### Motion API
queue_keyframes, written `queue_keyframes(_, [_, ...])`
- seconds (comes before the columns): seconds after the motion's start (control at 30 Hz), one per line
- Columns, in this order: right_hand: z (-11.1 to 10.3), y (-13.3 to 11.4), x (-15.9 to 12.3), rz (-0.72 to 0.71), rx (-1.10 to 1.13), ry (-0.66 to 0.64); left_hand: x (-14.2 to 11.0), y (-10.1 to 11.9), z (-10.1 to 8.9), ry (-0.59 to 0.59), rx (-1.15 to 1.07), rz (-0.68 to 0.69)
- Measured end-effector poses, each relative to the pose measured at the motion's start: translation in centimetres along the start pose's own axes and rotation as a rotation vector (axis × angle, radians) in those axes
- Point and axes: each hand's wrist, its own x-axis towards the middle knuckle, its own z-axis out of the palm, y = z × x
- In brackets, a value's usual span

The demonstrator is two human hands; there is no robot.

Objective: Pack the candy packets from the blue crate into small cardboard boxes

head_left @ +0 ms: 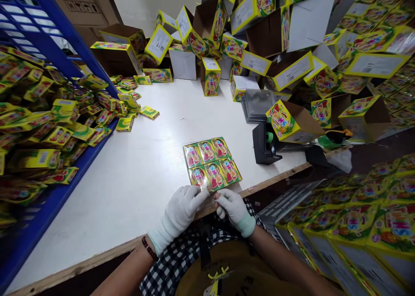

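White tabletop (155,157) bears a fruit-printed six-box pack (212,164); at its edge, left hand (181,209) and right hand (232,207) curl narrowly, grip unclear.

Room to pass over tabletop (129,183) btwn blue crate (61,196) & flat pack (213,164); boxes (211,82) block rear, black holder (260,144) R.

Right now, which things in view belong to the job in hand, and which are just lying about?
Seemingly part of the job:
six-box pack
left hand, at the pack's near edge
right hand, close beside it

Seemingly lying about, untouched:
blue basket with small boxes
open cartons
plastic trays
black holder
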Motion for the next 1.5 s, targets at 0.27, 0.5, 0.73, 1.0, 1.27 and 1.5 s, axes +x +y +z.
queue_keyframes(0.27, [-0.1, 1.0, 0.8, 0.068, -0.024, -0.002, 2.5, 1.7, -1.8, -0.252, 0.119, -0.036])
queue_keyframes(0.5, [-1.2, -0.3, 0.6, 0.252, 0.094, -0.144, 4.3, 1.4, 1.2, -0.063, 0.097, -0.114])
queue_keyframes(0.73, [-3.3, -2.0, -0.4, 0.126, 0.223, 0.103, 4.0, 1.3, 0.7, -0.047, 0.033, -0.059])
queue_keyframes(1.0, [-7.4, -8.2, 8.9, -0.161, -0.615, 0.051, 11.3, -9.5, -2.9, -0.059, -0.192, -0.723])
queue_keyframes(1.27, [-5.7, -14.9, 18.6, -0.517, -1.119, 0.029, 6.5, -6.3, -1.4, -0.311, -0.71, -0.979])
queue_keyframes(1.5, [-1.5, -13.4, 16.7, -0.669, -1.457, 0.043, 5.9, -6.1, -0.9, 0.029, -0.53, -0.816])
